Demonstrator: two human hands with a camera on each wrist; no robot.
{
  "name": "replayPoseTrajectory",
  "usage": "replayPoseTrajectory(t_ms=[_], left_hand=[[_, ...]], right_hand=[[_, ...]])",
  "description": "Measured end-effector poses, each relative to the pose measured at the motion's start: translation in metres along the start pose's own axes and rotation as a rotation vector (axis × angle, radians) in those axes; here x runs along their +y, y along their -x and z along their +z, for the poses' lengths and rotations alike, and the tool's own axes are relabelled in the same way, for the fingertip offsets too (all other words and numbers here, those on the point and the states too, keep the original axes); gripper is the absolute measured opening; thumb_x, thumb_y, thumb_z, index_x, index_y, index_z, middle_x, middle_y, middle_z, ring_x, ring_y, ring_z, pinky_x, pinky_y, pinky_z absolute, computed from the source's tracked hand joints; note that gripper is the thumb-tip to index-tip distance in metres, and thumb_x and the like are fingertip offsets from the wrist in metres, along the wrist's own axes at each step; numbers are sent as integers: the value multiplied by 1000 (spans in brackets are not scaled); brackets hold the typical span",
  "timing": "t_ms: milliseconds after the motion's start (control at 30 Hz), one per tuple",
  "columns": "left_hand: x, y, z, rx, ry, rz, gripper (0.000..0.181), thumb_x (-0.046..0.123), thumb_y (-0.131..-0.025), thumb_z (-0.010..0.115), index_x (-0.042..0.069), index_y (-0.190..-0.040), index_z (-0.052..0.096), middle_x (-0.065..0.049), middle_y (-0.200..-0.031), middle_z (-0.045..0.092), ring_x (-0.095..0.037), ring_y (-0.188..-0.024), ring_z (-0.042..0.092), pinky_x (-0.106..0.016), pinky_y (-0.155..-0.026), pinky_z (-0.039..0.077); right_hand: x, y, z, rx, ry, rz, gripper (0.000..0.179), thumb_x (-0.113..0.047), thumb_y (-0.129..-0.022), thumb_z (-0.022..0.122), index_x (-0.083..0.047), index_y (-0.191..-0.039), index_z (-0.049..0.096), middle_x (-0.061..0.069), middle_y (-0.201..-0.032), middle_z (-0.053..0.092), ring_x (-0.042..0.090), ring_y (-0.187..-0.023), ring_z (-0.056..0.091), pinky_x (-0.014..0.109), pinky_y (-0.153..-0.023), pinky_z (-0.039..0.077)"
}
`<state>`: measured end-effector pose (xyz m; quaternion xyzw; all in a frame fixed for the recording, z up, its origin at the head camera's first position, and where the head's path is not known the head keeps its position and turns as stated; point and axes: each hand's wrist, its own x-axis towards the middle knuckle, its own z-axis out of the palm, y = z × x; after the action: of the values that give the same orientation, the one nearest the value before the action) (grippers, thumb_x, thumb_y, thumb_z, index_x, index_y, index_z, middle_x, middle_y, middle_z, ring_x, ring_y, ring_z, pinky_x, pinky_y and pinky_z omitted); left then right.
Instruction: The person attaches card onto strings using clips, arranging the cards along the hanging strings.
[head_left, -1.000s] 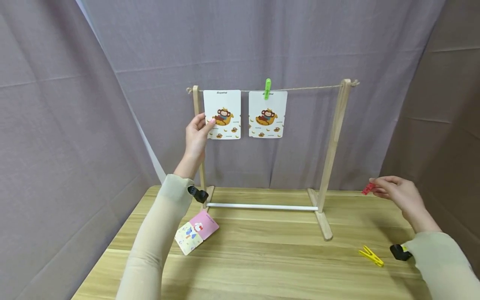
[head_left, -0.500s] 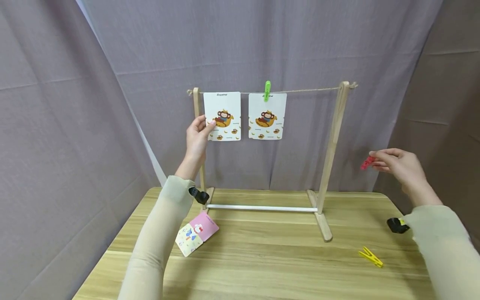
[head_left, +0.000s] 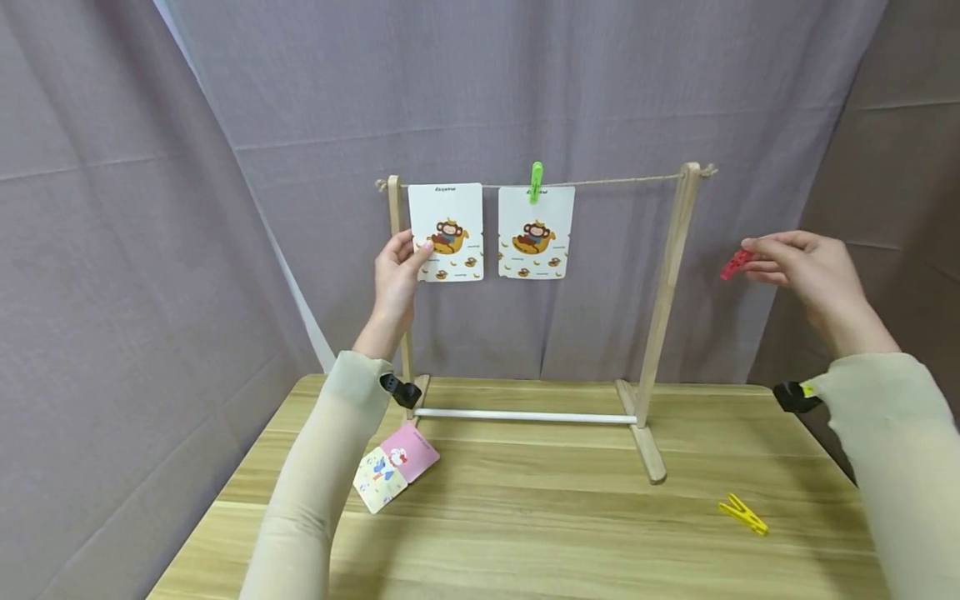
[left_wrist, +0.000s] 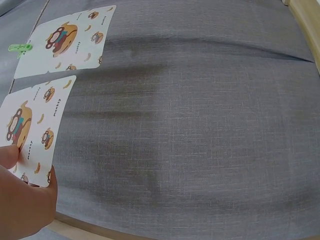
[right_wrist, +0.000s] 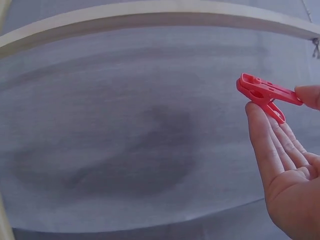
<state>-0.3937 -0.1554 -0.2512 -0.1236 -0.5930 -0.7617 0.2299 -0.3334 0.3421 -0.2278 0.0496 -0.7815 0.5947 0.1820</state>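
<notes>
My left hand (head_left: 396,275) pinches a white monkey card (head_left: 461,212) by its left edge, thumb in front, with the card's top edge at the twine (head_left: 611,177). To its right, a matching monkey card (head_left: 551,212) hangs from the twine under a green clothespin (head_left: 536,182). Off to the right of the rack, my right hand (head_left: 813,271) is raised and pinches a red clothespin (head_left: 735,264). In the right wrist view the red clothespin (right_wrist: 267,95) sits between thumb and fingertips, its handle ends spread apart. The left wrist view shows both cards side by side.
A wooden rack with upright posts (head_left: 663,308) and a white bottom bar (head_left: 525,415) stands on the wooden table (head_left: 555,517). A yellow clothespin (head_left: 742,514) lies at the right. Pink and yellow cards (head_left: 408,446) lie near the left foot. Grey curtains (head_left: 480,83) hang behind.
My right hand has risen from low over the table to beside the right post, carrying the red clothespin. The left hand and its card have stayed in place.
</notes>
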Motion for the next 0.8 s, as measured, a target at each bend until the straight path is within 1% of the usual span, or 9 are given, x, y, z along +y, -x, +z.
replayPoseTrajectory(t_ms=[67, 233, 333, 467, 667, 800], left_hand=[[0, 0, -1, 3, 3, 0, 30, 4, -96, 67, -3, -124, 60, -3, -100, 68, -13, -88, 62, -23, -74, 52], [0, 0, 0, 0, 3, 4, 28, 4, -96, 67, -3, -123, 60, -2, -98, 68, -12, -87, 62, -24, -73, 52], [0, 1, 0, -3, -3, 3, 29, 4, -96, 67, -3, -123, 60, -2, -99, 68, -13, -88, 62, -24, -74, 52], [-1, 1, 0, -9, -13, 1, 30, 6, -97, 67, -2, -124, 60, -3, -101, 67, -13, -90, 62, -24, -75, 51], [0, 2, 0, -21, -24, 21, 31, 6, -97, 67, -4, -125, 59, -3, -101, 67, -13, -89, 61, -24, -75, 50], [0, 2, 1, -22, -21, 26, 29, 5, -96, 67, -3, -123, 60, -3, -99, 67, -13, -88, 61, -23, -75, 50]], right_hand=[[-10, -4, 3, 6, -39, -8, 6, -25, -96, 71, -20, -98, 71, -14, -85, 72, 3, -73, 71, 15, -66, 56], [-31, -14, 7, 30, -227, -14, 2, -16, -93, 73, -15, -92, 71, -7, -83, 74, 8, -69, 73, 18, -63, 57], [-40, -18, 7, 52, -322, -19, 4, -12, -91, 76, -11, -92, 72, -3, -82, 74, 10, -67, 73, 20, -62, 57], [-51, -21, 6, 66, -375, -23, 7, -12, -88, 79, -9, -93, 74, -1, -83, 74, 12, -66, 73, 21, -62, 57], [-67, -23, 8, 77, -424, -46, 10, -11, -86, 80, -5, -91, 74, 1, -82, 74, 13, -65, 73, 21, -62, 57], [-79, -26, 8, 88, -449, -45, 13, -10, -84, 83, -4, -92, 74, 1, -83, 74, 13, -65, 73, 22, -62, 57]])
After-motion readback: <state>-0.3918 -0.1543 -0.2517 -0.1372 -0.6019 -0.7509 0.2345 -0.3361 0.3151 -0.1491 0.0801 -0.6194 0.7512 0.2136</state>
